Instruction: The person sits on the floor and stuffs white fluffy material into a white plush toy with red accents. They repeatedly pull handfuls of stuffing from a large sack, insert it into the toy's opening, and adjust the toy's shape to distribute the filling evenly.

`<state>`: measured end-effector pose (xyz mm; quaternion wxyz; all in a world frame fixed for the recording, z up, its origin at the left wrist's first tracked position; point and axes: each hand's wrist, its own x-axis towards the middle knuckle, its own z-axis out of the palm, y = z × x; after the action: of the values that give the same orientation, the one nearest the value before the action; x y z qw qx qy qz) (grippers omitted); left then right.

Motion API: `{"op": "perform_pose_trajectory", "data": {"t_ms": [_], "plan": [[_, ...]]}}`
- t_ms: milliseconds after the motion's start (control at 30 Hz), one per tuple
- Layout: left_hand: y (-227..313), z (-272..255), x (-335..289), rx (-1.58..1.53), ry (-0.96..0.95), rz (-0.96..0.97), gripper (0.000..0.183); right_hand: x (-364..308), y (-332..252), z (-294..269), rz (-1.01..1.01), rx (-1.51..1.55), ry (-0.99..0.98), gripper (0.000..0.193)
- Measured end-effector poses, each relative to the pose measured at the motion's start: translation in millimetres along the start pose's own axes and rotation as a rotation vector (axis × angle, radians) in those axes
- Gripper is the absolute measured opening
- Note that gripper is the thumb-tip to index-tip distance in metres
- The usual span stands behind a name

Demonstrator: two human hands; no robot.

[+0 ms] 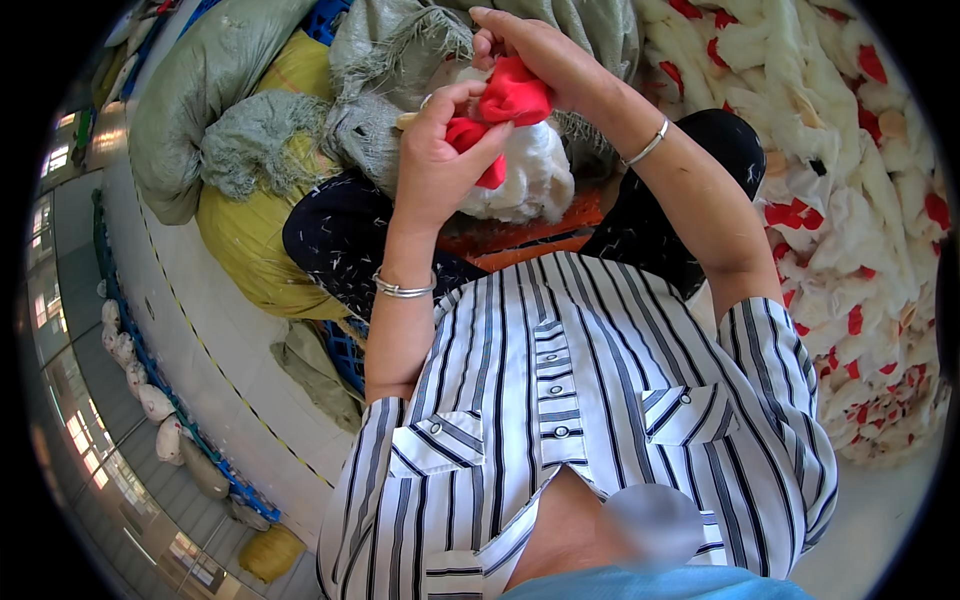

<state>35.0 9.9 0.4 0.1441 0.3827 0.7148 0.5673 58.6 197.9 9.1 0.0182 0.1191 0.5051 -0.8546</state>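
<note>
Above my lap, both hands work at a red cloth piece (pixel 515 95) that bunches up in folds. My left hand (pixel 440 160) is closed on its lower left part, thumb and fingers pinching the cloth. Bent over the top, my right hand (pixel 545 55) grips the upper part, with some of its fingers hidden behind it. White fluffy plush fabric (pixel 525 180) hangs just below the red cloth; whether the two are joined I cannot tell. A small pale tip (pixel 405 120) shows beside my left hand's fingers.
On the right lies a large heap of white plush pieces (pixel 840 270) with red patches. Grey-green woven sacks (pixel 200 110) and a yellow sack (pixel 250 240) lie on the left. An orange surface (pixel 520 235) shows between my knees. More filled bags (pixel 155 400) line the far left floor.
</note>
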Motion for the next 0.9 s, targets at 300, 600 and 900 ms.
{"op": "perform_pose_trajectory", "data": {"t_ms": [300, 600, 900], "plan": [[-13.1, 2.9, 10.6, -0.023, 0.293, -0.067, 0.018, -12.0, -11.9, 5.4, 0.034, 0.147, -0.069, 0.032], [-11.3, -18.9, 9.5, -0.190, 0.389, -0.164, 0.020, -27.5, -33.3, 16.4, -0.821, -0.653, -0.027, 0.006], [-10.5, -16.6, 8.8, -0.246, 0.264, -0.080, 0.019, -10.3, 3.2, 10.8, -0.700, -0.987, -0.132, 0.025]]}}
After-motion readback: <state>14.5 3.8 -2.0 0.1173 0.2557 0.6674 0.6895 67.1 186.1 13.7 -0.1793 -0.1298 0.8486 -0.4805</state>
